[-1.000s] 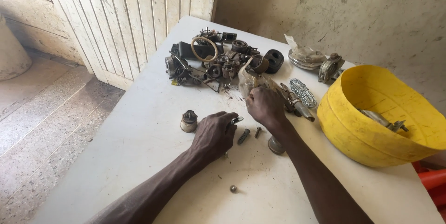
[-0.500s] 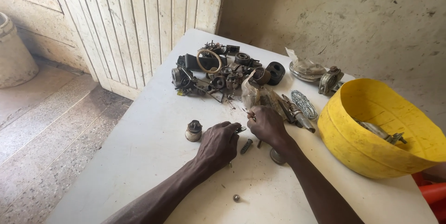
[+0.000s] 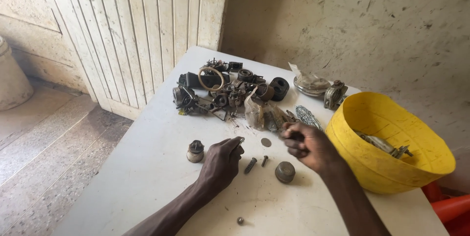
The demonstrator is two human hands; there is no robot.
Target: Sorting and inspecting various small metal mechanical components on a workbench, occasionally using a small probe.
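Screws on white table, just beside left fingers pinching small metal piece, right hand fisted.

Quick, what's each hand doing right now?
Left hand: pinching a small metal part at its fingertips.
Right hand: curled closed; contents cannot be told.

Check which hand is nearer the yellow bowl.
Right. The right hand is curled just beside the rim of the yellow bowl, on its left in the picture. The left hand rests further off, beyond the screws on the table.
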